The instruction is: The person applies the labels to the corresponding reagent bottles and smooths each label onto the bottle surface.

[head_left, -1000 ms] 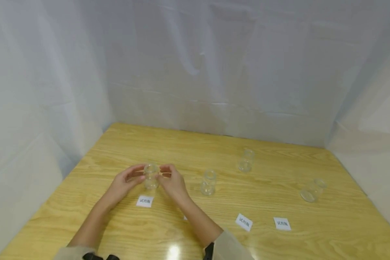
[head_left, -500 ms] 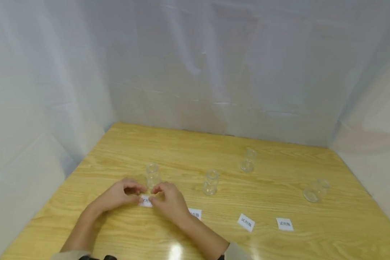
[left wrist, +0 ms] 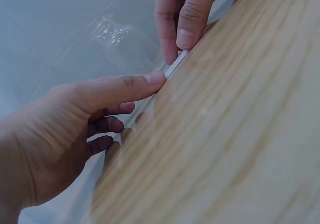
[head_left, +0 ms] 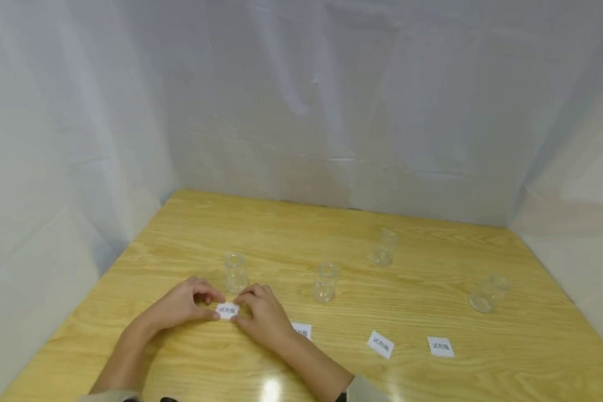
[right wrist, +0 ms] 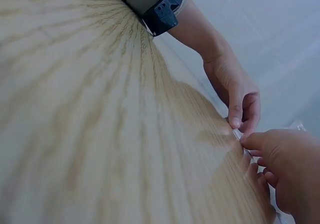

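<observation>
A small white paper label (head_left: 228, 310) with handwritten characters lies on the wooden table between both hands. My left hand (head_left: 183, 304) holds its left side, thumb at the near corner and index finger at the far one. On the opposite side, my right hand (head_left: 265, 315) grips the label the same way. The left wrist view shows the label (left wrist: 176, 66) edge-on, with a thumb at each end. Just behind it stands a clear glass bottle (head_left: 235, 273), which neither hand holds. In the right wrist view, the left hand (right wrist: 232, 86) faces the right hand (right wrist: 287, 161) across the label.
Further right stand three more clear glass bottles: one near the middle (head_left: 324, 283), one behind it (head_left: 384, 248) and one at the right (head_left: 488, 294). White labels (head_left: 380, 344) (head_left: 440, 347) lie in front, another (head_left: 303, 329) partly under the right forearm. White sheeting (head_left: 331, 111) surrounds the table (head_left: 281, 223).
Both hands have let go of the left glass bottle, moved nearer to the body and taken hold of the label's sides. The bottle stays standing behind the label.
</observation>
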The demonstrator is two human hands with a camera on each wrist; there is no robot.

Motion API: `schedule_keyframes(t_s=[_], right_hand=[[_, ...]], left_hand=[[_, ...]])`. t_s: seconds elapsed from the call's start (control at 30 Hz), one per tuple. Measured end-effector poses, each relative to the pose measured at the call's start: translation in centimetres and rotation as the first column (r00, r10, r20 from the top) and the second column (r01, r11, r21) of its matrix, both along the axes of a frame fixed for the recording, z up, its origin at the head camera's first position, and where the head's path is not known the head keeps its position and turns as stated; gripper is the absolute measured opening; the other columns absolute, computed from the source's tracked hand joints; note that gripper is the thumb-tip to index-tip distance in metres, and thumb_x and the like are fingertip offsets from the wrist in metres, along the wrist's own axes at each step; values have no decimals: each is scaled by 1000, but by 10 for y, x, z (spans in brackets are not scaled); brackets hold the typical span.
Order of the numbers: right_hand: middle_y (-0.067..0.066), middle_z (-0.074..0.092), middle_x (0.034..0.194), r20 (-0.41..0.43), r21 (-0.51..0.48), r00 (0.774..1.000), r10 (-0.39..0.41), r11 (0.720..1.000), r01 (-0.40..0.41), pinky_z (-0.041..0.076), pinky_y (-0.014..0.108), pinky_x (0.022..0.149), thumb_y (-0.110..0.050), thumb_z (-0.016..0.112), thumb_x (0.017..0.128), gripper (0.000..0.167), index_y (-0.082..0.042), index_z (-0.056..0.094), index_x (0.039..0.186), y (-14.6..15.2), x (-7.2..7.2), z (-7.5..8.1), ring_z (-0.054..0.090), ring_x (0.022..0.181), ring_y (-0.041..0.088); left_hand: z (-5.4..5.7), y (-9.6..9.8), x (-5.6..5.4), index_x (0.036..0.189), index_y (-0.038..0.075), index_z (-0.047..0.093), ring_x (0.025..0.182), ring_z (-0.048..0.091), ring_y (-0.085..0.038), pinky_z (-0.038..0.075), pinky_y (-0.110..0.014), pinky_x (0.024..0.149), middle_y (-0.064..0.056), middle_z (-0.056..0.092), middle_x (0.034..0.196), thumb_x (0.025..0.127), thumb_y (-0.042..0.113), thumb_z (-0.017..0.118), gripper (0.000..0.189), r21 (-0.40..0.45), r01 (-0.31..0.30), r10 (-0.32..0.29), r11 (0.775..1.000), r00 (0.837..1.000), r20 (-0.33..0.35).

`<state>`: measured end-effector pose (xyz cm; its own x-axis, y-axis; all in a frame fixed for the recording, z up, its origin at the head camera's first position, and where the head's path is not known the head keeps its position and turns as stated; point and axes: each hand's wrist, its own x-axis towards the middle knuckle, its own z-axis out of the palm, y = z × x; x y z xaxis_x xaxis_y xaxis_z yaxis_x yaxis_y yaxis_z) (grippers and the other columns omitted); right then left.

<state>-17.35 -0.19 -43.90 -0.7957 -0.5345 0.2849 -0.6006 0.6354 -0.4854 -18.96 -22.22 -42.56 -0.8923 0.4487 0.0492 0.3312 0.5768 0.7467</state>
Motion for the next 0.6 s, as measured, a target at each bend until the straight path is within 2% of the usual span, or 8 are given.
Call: schedule_keyframes(t_s=[0.3, 0.43, 0.6], right_hand=[[-4, 55, 109, -44, -23, 999, -2, 1000, 1, 39, 18, 88, -24, 71, 81, 26, -10, 66, 102, 1, -1, 1, 46, 102, 9], [-4, 55, 109, -48, -22, 999, -2, 1000, 1, 39, 18, 89, -23, 72, 80, 26, -10, 67, 102, 0, 2, 1, 46, 102, 9], [-4, 56, 108, -49, -26, 999, -4, 1000, 2, 38, 17, 89, -23, 72, 80, 26, -10, 67, 102, -4, 4, 2, 46, 102, 9]], left_hand=[[2, 3, -3, 100, 9, 67, 82, 47, -17, 43, -26, 70, 0, 54, 86, 74, 27, 77, 33, -4, 28, -28, 1000, 1000, -15], [2, 4, 1, 97, 11, 67, 84, 48, -18, 43, -27, 73, 1, 55, 89, 74, 27, 77, 30, 8, 21, -21, 1000, 1000, -16], [3, 2, 8, 100, 10, 67, 84, 47, -18, 43, -29, 72, 1, 56, 92, 75, 29, 76, 33, -19, -4, 3, 1000, 999, -52]])
